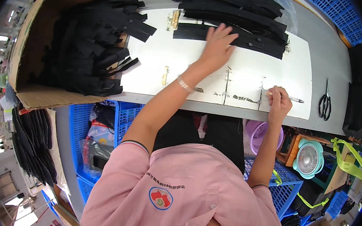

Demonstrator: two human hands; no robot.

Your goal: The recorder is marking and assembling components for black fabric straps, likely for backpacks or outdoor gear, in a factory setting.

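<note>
My left hand (217, 47) reaches across the white board (147, 53), fingers spread, with the fingertips on the front black fabric strip (189, 32). Nothing shows in its grasp. Behind that strip, a pile of similar black strips (230, 9) lies across the far part of the board. My right hand (280, 101) is closed round a slim pen (295, 99) near the board's front edge. Dark marks and lines (243, 98) run along the board next to it. Black-handled scissors (325, 105) rest on the table to the right of the board.
At the left, a cardboard box (45, 26) on its side holds many black strips (82, 47). Blue crates (82, 129) stand below the table. A purple basket (266, 136) and a turquoise fan (309, 159) are at the lower right. Black stacked pieces (358, 93) line the right edge.
</note>
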